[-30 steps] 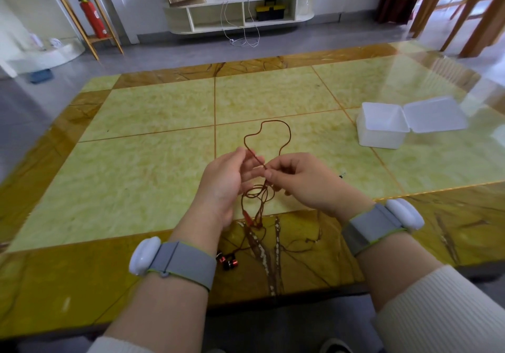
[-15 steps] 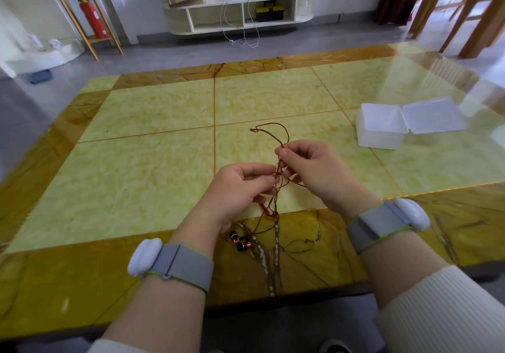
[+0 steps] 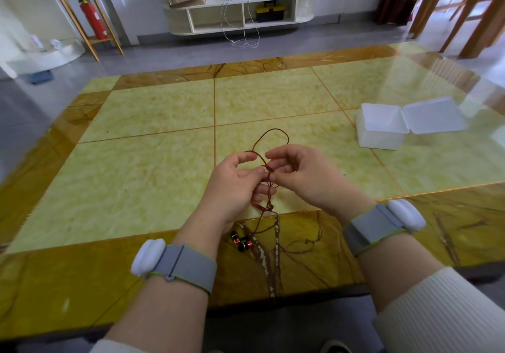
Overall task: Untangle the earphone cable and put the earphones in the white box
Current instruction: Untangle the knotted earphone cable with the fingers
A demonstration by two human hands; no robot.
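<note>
A thin reddish-brown earphone cable (image 3: 273, 135) loops up above my hands and hangs tangled between them over the table's near side. My left hand (image 3: 235, 188) pinches the cable with thumb and fingers. Facing it, my right hand (image 3: 300, 177) pinches the same tangle with curled fingers. The two earbuds (image 3: 241, 240), dark with copper bands, dangle just above the table below my left wrist. The white box (image 3: 381, 128) stands open on the table to the right, its lid (image 3: 434, 119) folded back flat.
The glossy yellow-green marble table (image 3: 153, 177) has a brown border along its edges. Beyond it, a low white shelf (image 3: 240, 13) stands by the wall, a red fire extinguisher (image 3: 94, 17) at the left, and wooden chair legs (image 3: 470, 11) at the right.
Both hands have shifted grips along the tangle and come closer together. The upper loop has opened out again above my fingers, and the earbuds have swung slightly.
</note>
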